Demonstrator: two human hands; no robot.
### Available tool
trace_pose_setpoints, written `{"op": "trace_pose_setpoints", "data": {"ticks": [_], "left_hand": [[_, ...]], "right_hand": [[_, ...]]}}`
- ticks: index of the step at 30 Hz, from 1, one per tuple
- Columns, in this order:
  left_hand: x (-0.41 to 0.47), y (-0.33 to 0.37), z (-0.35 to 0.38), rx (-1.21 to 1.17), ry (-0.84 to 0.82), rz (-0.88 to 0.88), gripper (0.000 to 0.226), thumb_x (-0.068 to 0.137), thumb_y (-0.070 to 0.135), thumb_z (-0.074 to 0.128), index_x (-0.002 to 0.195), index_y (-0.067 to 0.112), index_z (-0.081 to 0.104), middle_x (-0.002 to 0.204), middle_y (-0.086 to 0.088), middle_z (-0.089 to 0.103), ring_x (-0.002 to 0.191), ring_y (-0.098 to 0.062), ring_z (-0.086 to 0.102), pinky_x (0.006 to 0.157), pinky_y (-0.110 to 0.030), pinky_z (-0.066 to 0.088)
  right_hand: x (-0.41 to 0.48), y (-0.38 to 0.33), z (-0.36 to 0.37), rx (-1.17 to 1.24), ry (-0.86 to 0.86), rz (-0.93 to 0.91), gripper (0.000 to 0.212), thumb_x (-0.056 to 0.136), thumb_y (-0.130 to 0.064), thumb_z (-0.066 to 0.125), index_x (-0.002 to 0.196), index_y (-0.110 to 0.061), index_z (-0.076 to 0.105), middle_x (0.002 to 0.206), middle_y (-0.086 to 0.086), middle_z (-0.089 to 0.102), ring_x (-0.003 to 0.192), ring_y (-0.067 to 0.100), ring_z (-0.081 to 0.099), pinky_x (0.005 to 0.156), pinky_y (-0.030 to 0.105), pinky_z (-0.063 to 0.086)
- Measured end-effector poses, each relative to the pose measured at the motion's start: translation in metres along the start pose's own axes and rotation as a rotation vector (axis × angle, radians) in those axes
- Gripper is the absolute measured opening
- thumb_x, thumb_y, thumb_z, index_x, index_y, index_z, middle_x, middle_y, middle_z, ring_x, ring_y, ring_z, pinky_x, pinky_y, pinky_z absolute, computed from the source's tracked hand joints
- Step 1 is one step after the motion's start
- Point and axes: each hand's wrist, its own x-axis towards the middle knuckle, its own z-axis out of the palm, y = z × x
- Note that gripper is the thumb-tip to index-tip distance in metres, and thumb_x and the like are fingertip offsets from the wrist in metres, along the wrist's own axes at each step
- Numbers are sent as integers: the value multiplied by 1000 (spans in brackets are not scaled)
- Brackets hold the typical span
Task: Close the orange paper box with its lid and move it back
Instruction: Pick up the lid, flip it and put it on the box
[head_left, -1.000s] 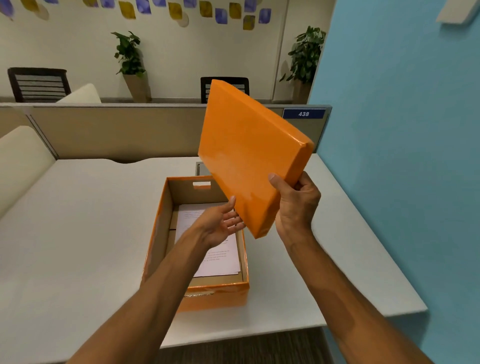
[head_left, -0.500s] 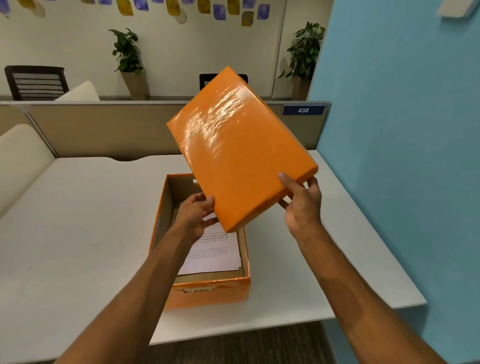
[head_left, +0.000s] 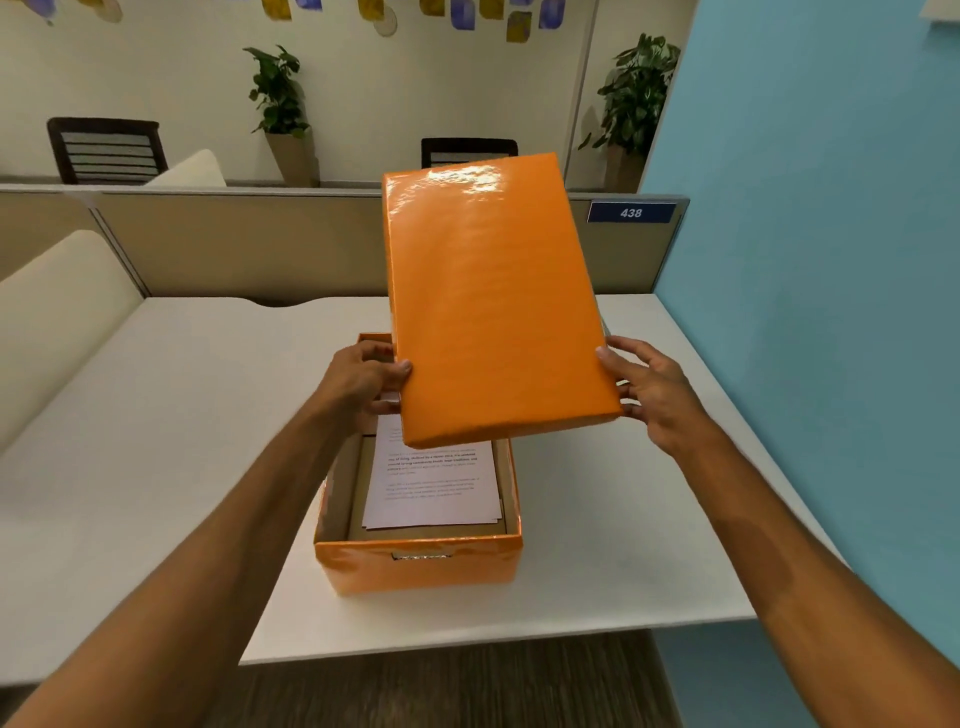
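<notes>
Above the box (head_left: 418, 564) near the desk's (head_left: 156, 441) front edge, both hands, left (head_left: 363, 382) and right (head_left: 652, 395), grip the tilted lid (head_left: 493, 312); level it, square corners, then lower.

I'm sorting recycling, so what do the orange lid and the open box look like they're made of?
Lid: probably cardboard under glossy orange wrap; it shows bright glare and fine wrinkles. Box: cardboard, going by its bare matte brown inner walls, with the same shiny orange outside.

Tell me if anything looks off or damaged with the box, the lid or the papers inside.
Little stands out. The orange lid, held by the left hand and right hand, is tilted above the box, not seated. The papers lie flat inside, slightly uneven. The box's near-left rim looks a bit scuffed.
</notes>
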Motion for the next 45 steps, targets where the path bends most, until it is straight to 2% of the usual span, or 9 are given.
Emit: {"op": "trace_pose_setpoints", "data": {"ticks": [4,10,16,22,28,32,37,41,45], "left_hand": [[-8,1,-10,65,-6,-28,44,91,14,68,131,11,52,124,-11,59,109,-34,61,85,-51,54],[-16,-8,-23,153,15,-83,36,89,17,71,121,15,54,119,-10,61,105,-33,61,77,-44,54],[-27,-25,-36,164,42,-135,45,89,16,70,130,8,55,124,-12,61,111,-33,60,89,-46,52],[-40,-52,-49,170,101,-120,40,92,15,67,130,4,58,127,-13,61,118,-35,59,99,-50,49],[-42,-74,-62,275,114,-101,41,94,17,65,132,2,57,129,-14,62,119,-34,58,103,-52,48],[-35,-85,-74,327,73,-134,42,92,19,68,130,4,58,125,-12,62,117,-33,58,100,-50,48],[-26,-96,-85,247,55,-161,36,91,13,68,125,4,61,117,-12,66,107,-32,65,91,-45,55],[-17,-104,-91,246,38,-151,26,92,11,67,117,6,63,108,-8,69,99,-28,67,79,-38,56],[-11,-116,-93,242,-3,-152,20,90,10,68,109,5,67,104,-9,72,98,-27,68,68,-28,55]], "right_hand": [[3,4,9,-27,-47,39,39,84,-47,69,114,-24,61,112,1,68,95,25,68,62,32,56],[9,19,24,-69,-65,74,39,86,-37,72,120,-24,57,109,0,65,88,19,68,52,26,56],[9,33,37,-105,-123,120,36,84,-37,73,114,-25,58,97,-7,66,82,16,68,45,23,53],[2,53,52,-132,-200,144,33,86,-35,73,113,-23,58,98,-6,66,84,18,69,51,27,54],[-7,70,65,-95,-262,240,29,91,-23,70,116,-12,62,109,7,67,97,27,67,67,45,59],[-7,70,72,-93,-269,271,23,92,-18,69,112,-10,63,108,11,68,96,27,68,66,45,59],[-7,75,83,-118,-229,289,27,93,-16,67,115,0,65,107,16,69,96,30,69,63,42,60],[-9,82,93,-137,-164,282,18,95,-15,65,108,-2,66,101,14,70,92,28,70,56,35,58],[-10,87,96,-157,-111,295,16,95,-15,64,107,-5,66,97,12,70,85,23,69,56,33,55]]}}
